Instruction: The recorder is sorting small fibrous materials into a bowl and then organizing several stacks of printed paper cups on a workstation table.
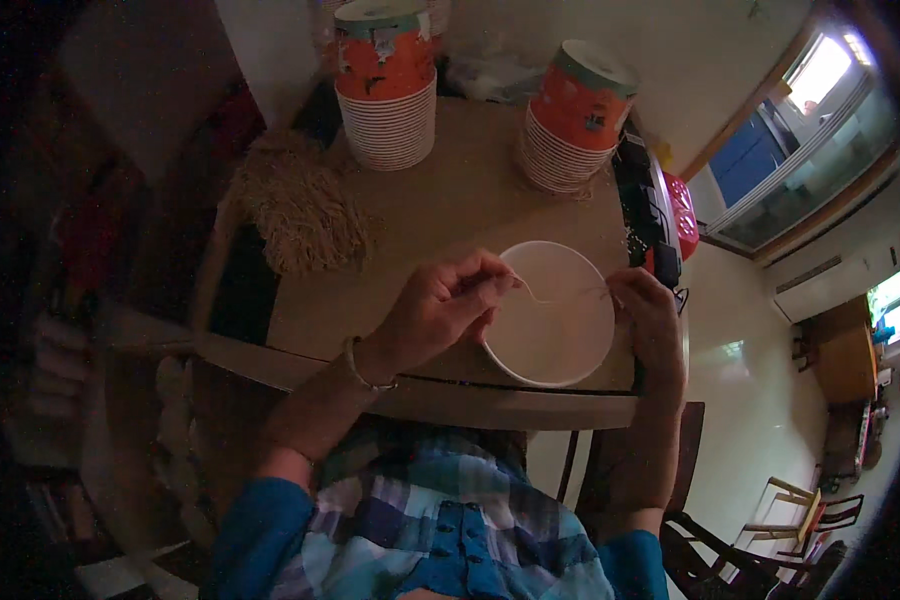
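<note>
While left hand (442,300) pinches pale strand (531,293) over white tub (552,350), right hand (655,318) curls opposite (cannot tell what it holds).

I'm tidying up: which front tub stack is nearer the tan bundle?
The left stack, close beside the tan bundle; the other stack stands well off to the right.

One fisheye view looks down from head height at the near side of the tub (548,350), close in, facing across the worktop (460,205); its wide sweep spans shirt (440,520) below the tub and floor (745,420) right of it.
</note>
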`<state>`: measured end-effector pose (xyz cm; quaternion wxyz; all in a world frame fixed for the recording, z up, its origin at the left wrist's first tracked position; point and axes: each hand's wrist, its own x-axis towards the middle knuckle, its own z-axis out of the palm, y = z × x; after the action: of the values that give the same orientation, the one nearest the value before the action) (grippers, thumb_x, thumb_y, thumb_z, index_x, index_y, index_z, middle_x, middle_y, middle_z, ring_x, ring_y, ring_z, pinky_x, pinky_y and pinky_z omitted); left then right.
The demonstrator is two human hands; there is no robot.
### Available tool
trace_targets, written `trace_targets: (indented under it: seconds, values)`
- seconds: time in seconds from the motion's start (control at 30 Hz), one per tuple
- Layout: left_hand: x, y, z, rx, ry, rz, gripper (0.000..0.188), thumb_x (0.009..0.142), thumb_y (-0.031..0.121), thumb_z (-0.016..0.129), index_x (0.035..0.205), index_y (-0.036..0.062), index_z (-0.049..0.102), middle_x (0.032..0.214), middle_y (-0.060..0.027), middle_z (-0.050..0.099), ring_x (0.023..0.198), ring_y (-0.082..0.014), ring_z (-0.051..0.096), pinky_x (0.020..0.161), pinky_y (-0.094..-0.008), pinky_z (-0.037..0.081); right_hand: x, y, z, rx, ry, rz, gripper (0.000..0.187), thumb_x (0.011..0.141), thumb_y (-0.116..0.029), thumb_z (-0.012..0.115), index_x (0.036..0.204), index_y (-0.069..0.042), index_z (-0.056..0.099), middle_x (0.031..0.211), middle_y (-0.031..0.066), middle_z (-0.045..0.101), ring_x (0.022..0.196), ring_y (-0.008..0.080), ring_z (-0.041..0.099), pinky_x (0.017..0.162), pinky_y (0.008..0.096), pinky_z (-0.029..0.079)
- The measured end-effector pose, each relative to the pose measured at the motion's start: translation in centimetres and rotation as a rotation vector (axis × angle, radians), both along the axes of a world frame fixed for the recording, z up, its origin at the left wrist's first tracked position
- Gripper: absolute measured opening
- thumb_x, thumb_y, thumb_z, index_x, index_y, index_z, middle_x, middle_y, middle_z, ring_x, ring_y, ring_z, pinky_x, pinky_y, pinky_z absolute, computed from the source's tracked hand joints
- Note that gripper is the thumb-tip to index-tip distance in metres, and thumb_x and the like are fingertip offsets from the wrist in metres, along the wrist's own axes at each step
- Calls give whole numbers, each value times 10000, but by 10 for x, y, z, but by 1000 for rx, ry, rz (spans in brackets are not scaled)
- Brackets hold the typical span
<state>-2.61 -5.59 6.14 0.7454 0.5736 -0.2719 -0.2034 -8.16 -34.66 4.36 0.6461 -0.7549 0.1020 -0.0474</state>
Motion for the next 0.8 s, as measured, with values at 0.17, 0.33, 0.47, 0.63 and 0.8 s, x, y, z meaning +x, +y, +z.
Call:
trace_targets:
  seconds: [0.17,0.33,0.47,0.63,0.8]
  values:
    - [7,2,-6,-52,56,-11,173,962,148,509,1043,1,554,747,-19,562,612,-48,521,513,-208,465,-7,7,2,205,-26,-40,142,922,-183,558,922,-51,610,856,-21,565,783,53,518,694,194,412]
    - [8,-3,2,-42,96,41,159,962,157,512,1017,12,550,745,-26,567,602,-50,525,501,-200,459,-16,1,-12,216,5,26,183,934,-231,550,920,-53,588,817,-26,557,731,39,504,650,202,405]
    - [10,-3,-1,-6,94,20,160,964,168,515,1009,21,556,740,-17,572,574,-46,513,485,-188,444,-17,11,0,-3,13,47,170,930,-214,560,921,-46,581,772,-33,553,677,38,494,602,214,403]
    - [11,-6,-4,-33,48,47,160,967,172,510,999,26,569,724,-9,570,551,-41,499,474,-182,427,-16,10,-6,-108,-112,-3,137,917,-176,579,876,-46,590,730,-36,547,642,50,492,563,219,397]
    - [14,-1,-4,22,16,5,238,982,239,478,995,24,579,705,-27,582,568,-78,559,479,-208,455,-11,8,-12,-38,-68,-44,129,916,-169,576,860,-54,593,730,-36,546,645,55,493,587,221,403]
